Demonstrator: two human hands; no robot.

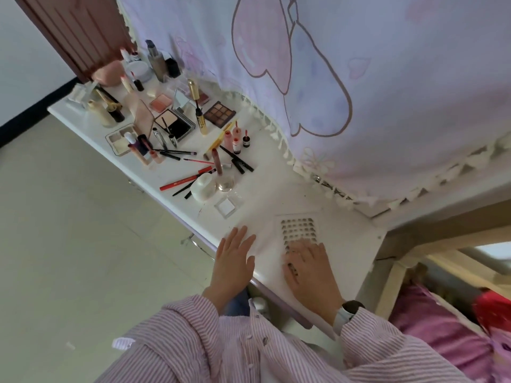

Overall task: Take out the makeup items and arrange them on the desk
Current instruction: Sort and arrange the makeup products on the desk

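The left hand lies flat with straight fingers on the near edge of the white desk, holding nothing. The right hand rests palm-down, fingers spread, on the near part of a clear sheet of small dark dots. The makeup items lie spread over the desk's far end, well apart from both hands.

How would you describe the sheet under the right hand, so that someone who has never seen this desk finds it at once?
Start at the near end of the white desk, away from the crowded makeup. There the right hand rests flat on a pale sheet, while the left hand lies beside it. Unlike the small clear square case nearby, the sheet carries neat rows of small dark dots.
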